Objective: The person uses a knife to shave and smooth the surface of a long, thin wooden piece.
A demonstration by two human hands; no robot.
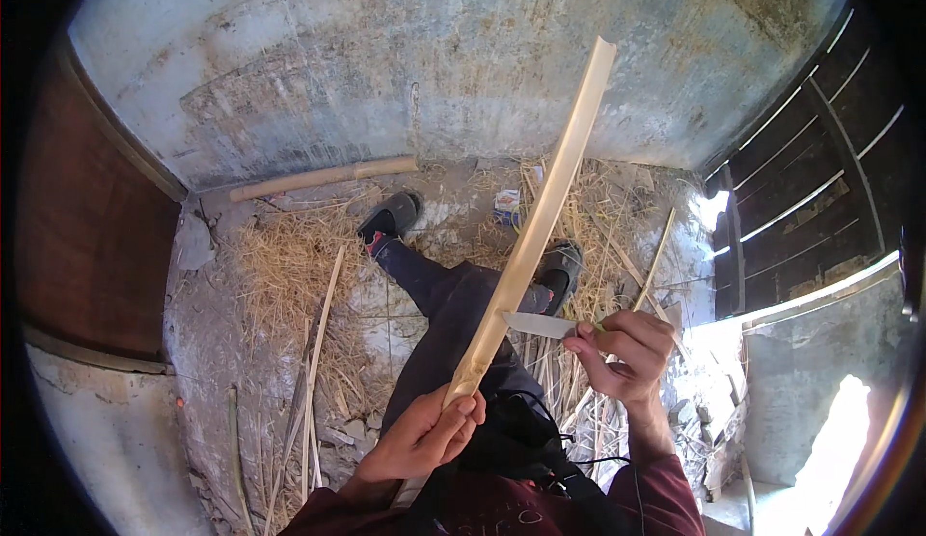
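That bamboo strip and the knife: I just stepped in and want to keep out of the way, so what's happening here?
A seated person holds a long split bamboo strip near its lower end in the left hand, angled up and away from the body. The right hand grips a knife with the blade tip against the strip's edge. Straw and thin bamboo slivers lie on the concrete floor around the sandalled feet, and a round bamboo pole rests by the wall.

Your pale yellow bamboo strip (540,218) meets a silver-grey knife blade (540,324); your sleeves (666,497) are maroon, your sandals (391,216) black.
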